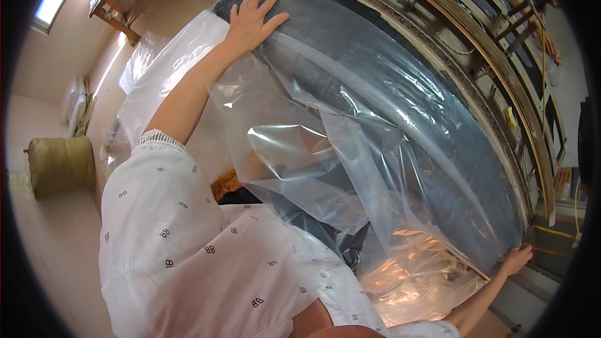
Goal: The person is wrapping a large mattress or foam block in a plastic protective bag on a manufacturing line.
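Observation:
A clear plastic sheet lies over a long dark grey surface and hangs in loose, shiny folds toward my body. At the far left end of that surface, my left hand rests flat on the plastic with its fingers spread. My right hand is at the opposite end, on the right, its fingers closed at the sheet's edge near the corner. Its fingertips are small and partly hidden there. More plastic film spreads under and beside my left forearm.
Along the far side runs a long machine frame with rails and a wooden bar. Another person's arm shows beyond it. A wooden table stands at the back left, and an olive wrapped bundle sits by the left wall.

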Tool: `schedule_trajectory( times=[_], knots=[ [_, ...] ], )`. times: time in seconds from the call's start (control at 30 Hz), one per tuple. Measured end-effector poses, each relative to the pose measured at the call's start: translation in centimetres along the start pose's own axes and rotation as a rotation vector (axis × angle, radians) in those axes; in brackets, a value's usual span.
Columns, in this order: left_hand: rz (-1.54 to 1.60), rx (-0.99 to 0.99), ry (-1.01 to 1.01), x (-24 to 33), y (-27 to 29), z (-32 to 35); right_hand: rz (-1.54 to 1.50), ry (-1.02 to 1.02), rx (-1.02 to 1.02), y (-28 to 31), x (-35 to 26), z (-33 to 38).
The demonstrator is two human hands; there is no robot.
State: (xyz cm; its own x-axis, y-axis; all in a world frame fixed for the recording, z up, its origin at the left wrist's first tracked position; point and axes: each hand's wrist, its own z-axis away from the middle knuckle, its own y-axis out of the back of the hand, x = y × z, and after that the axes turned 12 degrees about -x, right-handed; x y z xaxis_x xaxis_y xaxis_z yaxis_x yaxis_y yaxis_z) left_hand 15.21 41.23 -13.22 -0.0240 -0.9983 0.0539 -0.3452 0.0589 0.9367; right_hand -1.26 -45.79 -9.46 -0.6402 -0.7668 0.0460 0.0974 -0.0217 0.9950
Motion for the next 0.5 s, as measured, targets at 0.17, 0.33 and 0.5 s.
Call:
schedule_trajectory(
  times=[0.17, 0.33, 0.5],
  knots=[
    [0.026, 0.055, -0.05, -0.3, -1.0, -1.2, -0.177, 0.514, 0.279, -3.6, -4.4, 2.7],
    [0.093, 0.161, -0.116, 0.4, -2.8, -3.0, -0.029, 0.322, 0.151, -3.1, -2.2, -0.2],
    [0.517, 0.643, 0.465, -9.2, -4.4, 0.7, -0.056, 0.496, 0.077, -1.2, -7.2, 4.4]
  ],
)
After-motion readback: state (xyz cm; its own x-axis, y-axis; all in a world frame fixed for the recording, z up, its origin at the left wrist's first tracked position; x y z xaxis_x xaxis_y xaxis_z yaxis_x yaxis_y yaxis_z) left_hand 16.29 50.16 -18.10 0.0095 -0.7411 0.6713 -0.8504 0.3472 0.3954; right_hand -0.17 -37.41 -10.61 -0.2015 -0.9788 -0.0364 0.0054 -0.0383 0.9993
